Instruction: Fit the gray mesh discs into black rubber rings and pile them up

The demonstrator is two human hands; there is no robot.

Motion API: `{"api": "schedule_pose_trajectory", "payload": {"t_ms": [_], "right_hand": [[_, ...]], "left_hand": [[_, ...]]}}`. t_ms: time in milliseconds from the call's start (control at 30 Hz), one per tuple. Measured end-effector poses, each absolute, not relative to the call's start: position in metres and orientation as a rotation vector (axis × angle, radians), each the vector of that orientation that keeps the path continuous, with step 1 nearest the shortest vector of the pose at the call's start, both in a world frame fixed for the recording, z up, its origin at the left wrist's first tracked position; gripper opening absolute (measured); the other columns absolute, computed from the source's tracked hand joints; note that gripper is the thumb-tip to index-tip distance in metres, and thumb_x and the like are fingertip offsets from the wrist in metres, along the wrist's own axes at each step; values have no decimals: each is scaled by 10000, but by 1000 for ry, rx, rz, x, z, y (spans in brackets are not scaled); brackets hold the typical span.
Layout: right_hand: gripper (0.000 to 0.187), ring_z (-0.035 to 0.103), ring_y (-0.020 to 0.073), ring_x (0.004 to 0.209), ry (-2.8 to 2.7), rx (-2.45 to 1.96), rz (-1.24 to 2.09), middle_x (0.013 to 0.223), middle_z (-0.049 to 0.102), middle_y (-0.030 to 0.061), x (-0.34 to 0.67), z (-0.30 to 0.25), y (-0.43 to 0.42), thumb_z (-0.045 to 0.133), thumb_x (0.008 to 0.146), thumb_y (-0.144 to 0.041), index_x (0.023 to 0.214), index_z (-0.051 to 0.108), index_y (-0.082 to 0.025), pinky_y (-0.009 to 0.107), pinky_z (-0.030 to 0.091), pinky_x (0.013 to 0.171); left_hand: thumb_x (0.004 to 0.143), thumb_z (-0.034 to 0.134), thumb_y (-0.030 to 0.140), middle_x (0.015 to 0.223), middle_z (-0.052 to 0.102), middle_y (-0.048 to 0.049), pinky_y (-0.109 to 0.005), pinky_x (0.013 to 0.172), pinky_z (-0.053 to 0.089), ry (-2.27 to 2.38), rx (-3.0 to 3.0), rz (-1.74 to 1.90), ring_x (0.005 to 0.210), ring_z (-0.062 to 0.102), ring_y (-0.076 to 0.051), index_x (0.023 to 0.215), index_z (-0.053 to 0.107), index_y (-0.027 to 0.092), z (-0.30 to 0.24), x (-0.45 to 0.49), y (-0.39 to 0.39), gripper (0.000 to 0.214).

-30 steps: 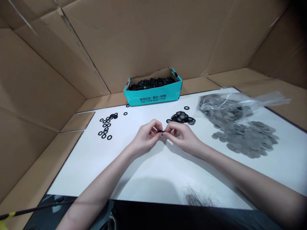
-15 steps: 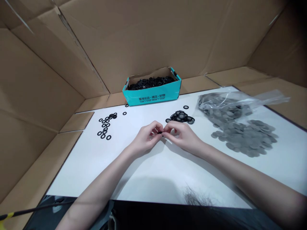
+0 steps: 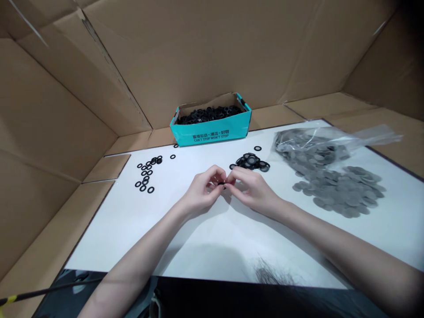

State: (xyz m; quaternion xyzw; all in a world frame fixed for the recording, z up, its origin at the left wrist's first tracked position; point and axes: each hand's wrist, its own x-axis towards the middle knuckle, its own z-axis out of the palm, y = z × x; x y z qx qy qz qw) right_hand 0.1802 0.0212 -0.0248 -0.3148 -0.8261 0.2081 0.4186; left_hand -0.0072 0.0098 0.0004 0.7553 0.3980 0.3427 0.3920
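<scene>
Between my two hands, above the middle of the white table, is a small black ring (image 3: 221,183), mostly covered by fingers. My left hand (image 3: 206,187) pinches it from the left, thumb against fingertips. From the right, my right hand (image 3: 247,186) closes thumb and fingers on the same ring; whether a disc sits in it I cannot tell. Just beyond my right hand lies a pile of black rings with grey mesh discs in them (image 3: 251,160). Loose black rings (image 3: 145,172) are scattered on the left. A heap of grey round discs (image 3: 347,190) spreads on the right.
At the back stands a turquoise box (image 3: 212,130) filled with black rings. A clear plastic bag (image 3: 309,141) of grey discs lies at the right, its mouth toward the heap. Cardboard walls (image 3: 212,53) enclose the white table (image 3: 132,234) at the back and sides.
My hands stay in nearly the same place, still pinching the ring, with only slight finger movement. The piles, box and bag look unchanged.
</scene>
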Motion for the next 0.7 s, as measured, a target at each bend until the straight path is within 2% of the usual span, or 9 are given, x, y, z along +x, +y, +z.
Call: {"api": "schedule_pose_trajectory", "payload": {"t_ms": [167, 300, 433, 567, 700], "right_hand": [[117, 562, 150, 695, -2016, -849, 616, 748, 609, 25, 180, -24, 21, 544, 865, -159, 753, 538, -191, 280, 396, 631], [128, 560, 156, 688, -1939, -978, 847, 752, 635, 37, 179, -19, 22, 554, 869, -252, 766, 589, -186, 276, 382, 593], [227, 545, 145, 676, -1733, -1022, 1174, 750, 621, 30, 179, -14, 22, 583, 859, -388, 771, 591, -179, 269, 396, 592], [323, 454, 104, 574, -1601, -1002, 1464, 681, 565, -6, 179, -11, 21, 627, 820, -496, 773, 576, -181, 249, 338, 531], [350, 396, 90, 543, -1504, -988, 1645, 633, 521, -21, 178, -9, 21, 633, 798, -518, 735, 561, -181, 251, 292, 525]], "left_hand": [[847, 540, 111, 874, 628, -3, -227, 698, 463, 996, 1977, 873, 794, 591, -112, 941, 532, 191, 0, -9, 11, 124], [859, 592, 163, 881, 625, -8, -226, 705, 484, 1021, 1985, 923, 796, 598, -113, 982, 563, 193, -2, -12, 13, 130], [815, 697, 189, 979, 642, -32, -242, 751, 538, 947, 1954, 1017, 809, 619, -112, 1083, 584, 203, -2, -14, 14, 291], [798, 744, 199, 1049, 662, -57, -257, 772, 564, 857, 2031, 1120, 823, 639, -117, 1103, 597, 195, 0, -14, 15, 339], [804, 759, 217, 998, 689, -50, -258, 778, 566, 794, 2106, 1178, 848, 666, -129, 1124, 591, 195, 0, -13, 15, 362]]}}
